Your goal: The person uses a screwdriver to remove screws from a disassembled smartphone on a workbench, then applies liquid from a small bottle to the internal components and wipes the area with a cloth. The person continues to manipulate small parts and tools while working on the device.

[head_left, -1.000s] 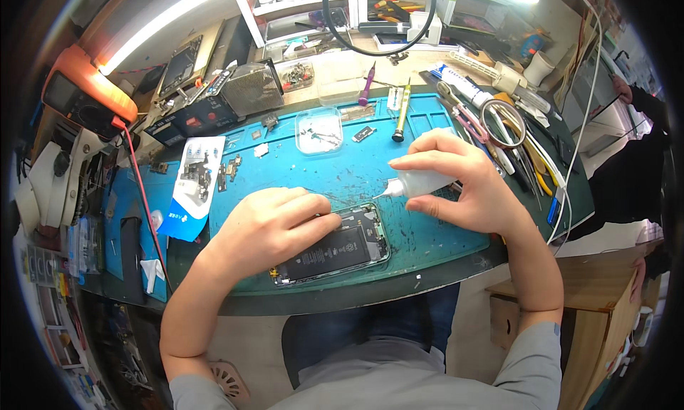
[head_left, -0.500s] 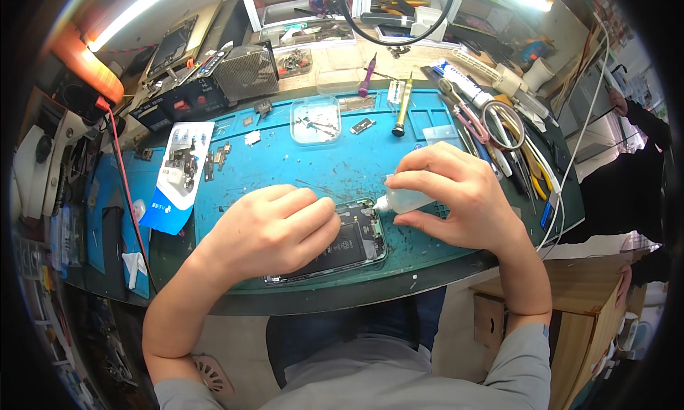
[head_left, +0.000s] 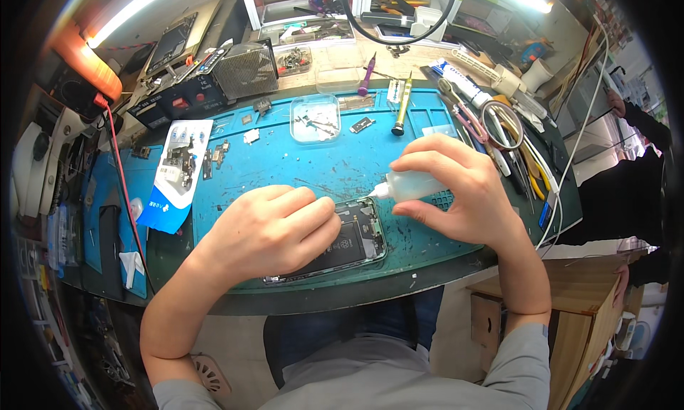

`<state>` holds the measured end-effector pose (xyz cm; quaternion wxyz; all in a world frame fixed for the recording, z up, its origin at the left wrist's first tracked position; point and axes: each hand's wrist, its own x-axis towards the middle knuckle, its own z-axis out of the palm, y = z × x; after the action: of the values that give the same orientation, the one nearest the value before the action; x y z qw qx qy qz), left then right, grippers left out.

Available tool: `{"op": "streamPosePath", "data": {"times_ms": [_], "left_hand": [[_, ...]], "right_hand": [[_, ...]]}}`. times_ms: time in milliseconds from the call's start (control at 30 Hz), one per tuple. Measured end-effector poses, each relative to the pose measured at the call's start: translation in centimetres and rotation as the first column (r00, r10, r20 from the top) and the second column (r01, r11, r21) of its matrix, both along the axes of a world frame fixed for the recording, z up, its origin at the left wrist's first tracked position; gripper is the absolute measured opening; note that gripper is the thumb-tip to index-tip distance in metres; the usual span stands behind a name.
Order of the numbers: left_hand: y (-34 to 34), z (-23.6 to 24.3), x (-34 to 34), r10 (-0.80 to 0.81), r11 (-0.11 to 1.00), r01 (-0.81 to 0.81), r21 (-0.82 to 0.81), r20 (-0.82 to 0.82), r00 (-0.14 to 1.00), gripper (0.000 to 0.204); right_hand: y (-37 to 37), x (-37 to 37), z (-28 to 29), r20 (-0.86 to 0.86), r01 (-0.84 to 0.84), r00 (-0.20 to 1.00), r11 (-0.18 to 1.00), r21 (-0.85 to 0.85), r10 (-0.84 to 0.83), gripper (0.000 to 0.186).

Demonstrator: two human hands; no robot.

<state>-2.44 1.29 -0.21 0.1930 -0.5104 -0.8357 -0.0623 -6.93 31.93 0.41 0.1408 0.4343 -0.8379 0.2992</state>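
Note:
An opened phone with its dark battery and inner parts showing lies on the blue work mat, close to the mat's near edge. Over its left part rests my left hand, fingers curled closed; whatever they may pinch is hidden. Between thumb and fingers, my right hand holds a small translucent squeeze bottle tilted on its side. The bottle's white nozzle points left, just above the phone's far right corner.
A clear tray of small parts, a yellow-green screwdriver and a purple screwdriver lie farther back. Pliers and tweezers crowd the right around a tape roll. At left are a parts packet and a red cable.
My right hand has shifted slightly away and to the right, lifting the bottle's nozzle from over the phone's parts to its far edge. My left hand has stayed in place.

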Motion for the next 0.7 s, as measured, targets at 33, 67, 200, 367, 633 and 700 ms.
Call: {"op": "streamPosePath", "data": {"times_ms": [33,67,200,367,633,700], "left_hand": [[0.0,0.0,0.0,0.002,1.0,-0.002,-0.003,-0.003,1.0,0.026],[0.0,0.0,0.0,0.005,1.0,-0.005,-0.008,-0.004,1.0,0.026],[-0.2,-0.2,-0.1,-0.012,1.0,0.013,0.001,-0.022,1.0,0.026],[-0.2,-0.4,-0.1,-0.015,1.0,0.015,0.002,-0.044,0.999,0.026],[-0.1,-0.3,0.0,-0.006,1.0,0.006,0.002,-0.046,0.999,0.026],[-0.1,-0.3,0.1,-0.001,1.0,0.001,0.004,-0.045,0.999,0.026]], "right_hand": [[-0.2,0.1,0.0,0.012,0.002,1.0,1.0,0.007,-0.002,0.041],[-0.5,0.1,0.0,0.003,-0.013,1.0,1.0,0.015,0.013,0.041],[-1.6,0.1,0.1,-0.041,-0.057,0.997,0.996,0.068,0.06,0.041],[-1.9,0.3,0.3,-0.074,-0.081,0.993,0.991,0.105,0.089,0.04],[-1.7,0.7,0.4,-0.085,-0.063,0.994,0.99,0.128,0.074,0.04],[-1.5,0.6,0.3,-0.07,-0.052,0.996,0.995,0.084,0.058,0.04]]}}
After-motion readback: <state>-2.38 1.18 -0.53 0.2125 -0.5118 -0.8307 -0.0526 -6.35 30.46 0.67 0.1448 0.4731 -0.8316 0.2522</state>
